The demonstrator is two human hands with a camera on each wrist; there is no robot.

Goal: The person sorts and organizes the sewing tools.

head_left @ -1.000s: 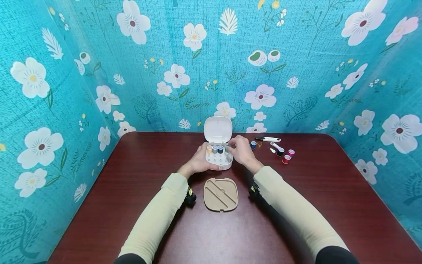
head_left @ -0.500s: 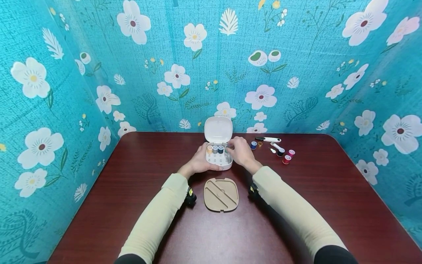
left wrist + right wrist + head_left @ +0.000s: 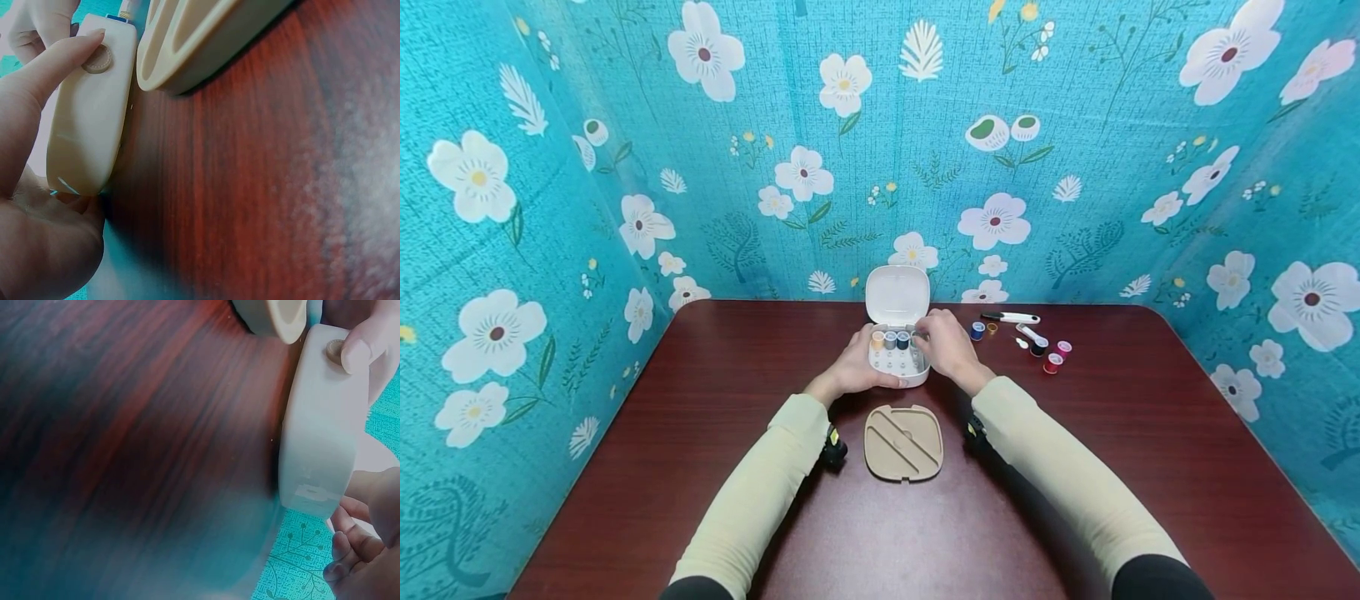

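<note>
A white sewing box stands at the table's middle with its lid raised. My left hand grips its left side, and in the left wrist view the thumb lies by the round button on the front. Inside, a back row holds a yellow-orange thread spool, a grey one and a dark blue one. At the right end of that row, my right hand pinches another thread spool, mostly hidden by the fingers. Bare pegs show in front.
A tan tray with diagonal ridges lies in front of the box. To the right are a blue spool, a gold ring, a slim white-and-black tool, a black spool, a pink one and a red one.
The right hand has shifted very slightly at the spool by the box's right end. The left hand keeps its grip on the box.
</note>
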